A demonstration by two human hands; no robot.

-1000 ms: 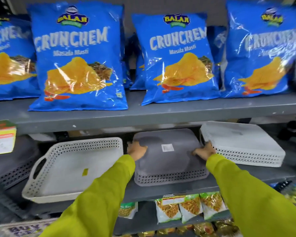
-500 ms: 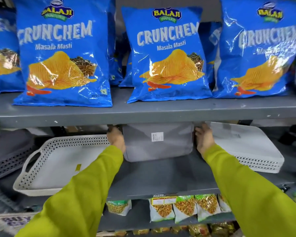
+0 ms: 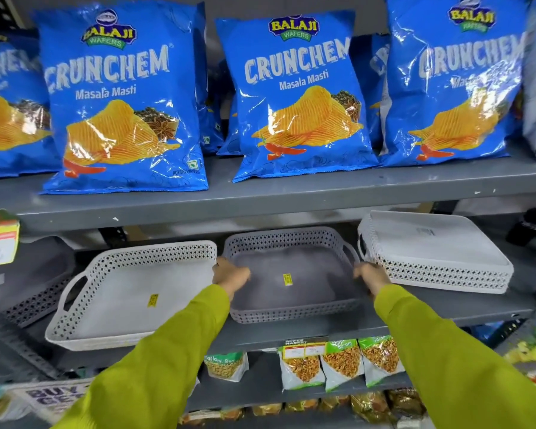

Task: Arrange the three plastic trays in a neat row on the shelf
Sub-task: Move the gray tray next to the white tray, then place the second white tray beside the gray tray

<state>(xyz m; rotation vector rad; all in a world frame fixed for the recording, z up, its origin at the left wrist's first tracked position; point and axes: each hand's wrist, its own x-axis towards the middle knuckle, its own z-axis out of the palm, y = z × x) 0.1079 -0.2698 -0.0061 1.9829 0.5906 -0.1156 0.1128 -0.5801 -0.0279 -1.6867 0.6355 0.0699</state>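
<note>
You held grey tray (image 3: 287, 275) upright on shelf (image 3: 307, 331), left hand (image 3: 230, 273) and right hand (image 3: 372, 275) clamped on its side rims. Left of it: white tray (image 3: 118, 292), askew. Right of it: upturned tray (image 3: 437, 249). Step: seating middle one. Next, in my judgement: square it, then flip the upturned one.

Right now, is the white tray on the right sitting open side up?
No, the right white tray lies upside down, its flat base facing up with a label on it.

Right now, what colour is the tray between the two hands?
Grey, with perforated walls; the middle tray shows best in the head view.
</note>
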